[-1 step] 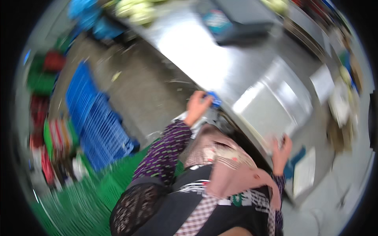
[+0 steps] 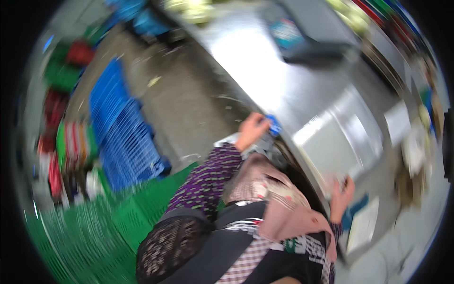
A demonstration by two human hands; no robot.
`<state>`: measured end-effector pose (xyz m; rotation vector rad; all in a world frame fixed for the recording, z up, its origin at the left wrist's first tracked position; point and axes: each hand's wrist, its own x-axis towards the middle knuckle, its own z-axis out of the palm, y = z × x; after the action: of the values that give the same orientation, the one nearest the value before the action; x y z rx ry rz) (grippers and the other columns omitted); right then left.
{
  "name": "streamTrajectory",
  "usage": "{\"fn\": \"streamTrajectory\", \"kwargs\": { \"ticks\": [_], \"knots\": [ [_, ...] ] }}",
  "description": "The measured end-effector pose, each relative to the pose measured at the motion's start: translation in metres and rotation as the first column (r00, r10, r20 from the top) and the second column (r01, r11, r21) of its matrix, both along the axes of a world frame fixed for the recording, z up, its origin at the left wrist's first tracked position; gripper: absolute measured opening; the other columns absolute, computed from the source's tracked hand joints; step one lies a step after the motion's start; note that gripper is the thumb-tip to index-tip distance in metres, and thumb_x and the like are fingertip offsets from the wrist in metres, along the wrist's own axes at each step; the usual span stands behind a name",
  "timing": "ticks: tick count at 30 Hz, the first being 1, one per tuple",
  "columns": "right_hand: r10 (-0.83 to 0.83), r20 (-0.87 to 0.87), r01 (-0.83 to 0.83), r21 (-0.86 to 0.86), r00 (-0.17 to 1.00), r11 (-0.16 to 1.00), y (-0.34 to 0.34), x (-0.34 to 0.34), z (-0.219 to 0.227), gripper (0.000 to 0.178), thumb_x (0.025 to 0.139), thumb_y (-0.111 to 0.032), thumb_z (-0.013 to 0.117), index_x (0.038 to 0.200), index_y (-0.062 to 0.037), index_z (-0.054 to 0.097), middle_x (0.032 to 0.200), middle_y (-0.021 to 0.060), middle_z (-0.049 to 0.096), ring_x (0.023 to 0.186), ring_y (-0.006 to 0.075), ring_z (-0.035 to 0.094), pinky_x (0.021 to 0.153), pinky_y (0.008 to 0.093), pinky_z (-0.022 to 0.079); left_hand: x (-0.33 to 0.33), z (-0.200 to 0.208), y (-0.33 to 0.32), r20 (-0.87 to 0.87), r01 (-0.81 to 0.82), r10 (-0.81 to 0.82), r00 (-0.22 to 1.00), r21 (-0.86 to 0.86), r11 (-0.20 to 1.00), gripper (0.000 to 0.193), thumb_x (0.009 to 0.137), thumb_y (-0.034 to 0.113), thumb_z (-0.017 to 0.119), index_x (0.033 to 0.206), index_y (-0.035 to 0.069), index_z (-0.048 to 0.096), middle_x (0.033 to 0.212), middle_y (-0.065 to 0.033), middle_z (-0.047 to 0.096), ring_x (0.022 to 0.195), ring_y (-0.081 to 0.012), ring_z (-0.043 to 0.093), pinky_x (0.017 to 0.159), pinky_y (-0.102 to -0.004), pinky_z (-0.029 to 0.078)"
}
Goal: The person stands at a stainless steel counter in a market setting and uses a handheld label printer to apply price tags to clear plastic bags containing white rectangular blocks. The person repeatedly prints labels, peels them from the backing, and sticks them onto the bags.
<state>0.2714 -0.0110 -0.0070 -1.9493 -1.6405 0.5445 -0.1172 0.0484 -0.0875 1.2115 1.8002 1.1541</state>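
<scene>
At the near edge of the metal table (image 2: 260, 71), my left hand (image 2: 251, 131) has its fingertips closed on a small blue object (image 2: 273, 125), whose kind the blur hides. My right hand (image 2: 341, 195) is by the near right corner of a pale rectangular plate (image 2: 326, 146). Its thumb and fingers are apart, and I see nothing held between them. Beside the plate's far side lies a shiny, clear-looking sheet or cover (image 2: 357, 125).
A dark grey device (image 2: 317, 49) and pale green vegetables (image 2: 194, 12) are on the table's far part. White paper (image 2: 398, 122) lies to the right. Blue slatted pallets (image 2: 125, 137) stand left on the floor; green crates (image 2: 135, 220) are close at my left.
The view has shifted slightly, so the table and both hands appear farther right. Against the table, neither hand has visibly moved.
</scene>
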Motion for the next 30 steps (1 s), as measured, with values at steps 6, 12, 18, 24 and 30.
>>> {"fn": "streamTrajectory", "kwargs": {
  "ticks": [6, 12, 18, 24, 30],
  "knots": [
    [0.136, -0.012, -0.137, -0.120, 0.991, 0.983, 0.034, -0.013, 0.000, 0.048, 0.087, -0.015, 0.070, 0.130, 0.0021, 0.055, 0.119, 0.0139, 0.060, 0.104, 0.0242, 0.058, 0.088, 0.0354, 0.046, 0.002, -0.005, 0.024, 0.338, 0.139, -0.085, 0.937, -0.138, 0.981, 0.036, 0.089, 0.033, 0.068, 0.082, -0.002, 0.072, 0.067, -0.0103, 0.068, 0.061, -0.0106, 0.062, 0.057, -0.0301, 0.049],
    [0.360, -0.504, -0.453, -0.071, 0.785, 0.889, 0.046, -0.090, 0.082, 0.049, 0.084, -0.006, 0.069, 0.131, 0.0012, 0.055, 0.120, 0.0112, 0.062, 0.103, 0.0190, 0.060, 0.087, 0.0322, 0.048, 0.058, 0.129, -0.039, 0.488, 0.397, -0.404, 0.774, 0.124, 0.909, 0.023, 0.095, 0.025, 0.067, 0.093, 0.002, 0.072, 0.077, -0.0017, 0.067, 0.066, -0.0074, 0.056, 0.060, -0.0273, 0.048],
    [0.398, -0.592, -0.554, -0.100, 0.701, 0.827, 0.064, -0.127, 0.105, 0.023, 0.085, -0.006, 0.071, 0.107, 0.0018, 0.069, 0.097, 0.0089, 0.069, 0.087, 0.0146, 0.065, 0.079, 0.0289, 0.052, 0.061, 0.167, -0.029, -0.277, 0.346, -0.244, 0.929, 0.425, 0.836, 0.014, 0.077, 0.013, 0.075, 0.085, 0.003, 0.071, 0.120, -0.0156, 0.061, 0.111, -0.0308, 0.056, 0.098, -0.0409, 0.042],
    [0.458, -0.472, -0.459, 0.120, 0.754, 0.880, 0.027, -0.109, 0.089, 0.021, 0.084, -0.010, 0.070, 0.104, -0.0015, 0.071, 0.088, 0.0122, 0.071, 0.074, 0.0172, 0.067, 0.068, 0.0306, 0.054, 0.073, 0.155, -0.049, 0.462, 0.566, -0.478, 0.747, -0.065, 0.822, 0.015, 0.088, 0.012, 0.074, 0.095, -0.001, 0.069, 0.079, -0.0019, 0.069, 0.071, -0.0060, 0.061, 0.064, -0.0240, 0.051],
    [-0.005, -0.506, 0.014, 0.014, 0.863, 1.000, 0.095, -0.015, 0.126, 0.016, 0.091, -0.010, 0.067, 0.103, 0.0009, 0.070, 0.078, 0.0016, 0.067, 0.066, 0.0061, 0.059, 0.057, 0.0210, 0.048, 0.067, 0.105, -0.060, 0.478, 0.731, -0.589, 0.651, -0.186, 0.657, 0.021, 0.085, 0.012, 0.075, 0.101, -0.001, 0.071, 0.087, -0.0113, 0.073, 0.072, -0.0127, 0.067, 0.066, -0.0304, 0.054]
  ]
}}
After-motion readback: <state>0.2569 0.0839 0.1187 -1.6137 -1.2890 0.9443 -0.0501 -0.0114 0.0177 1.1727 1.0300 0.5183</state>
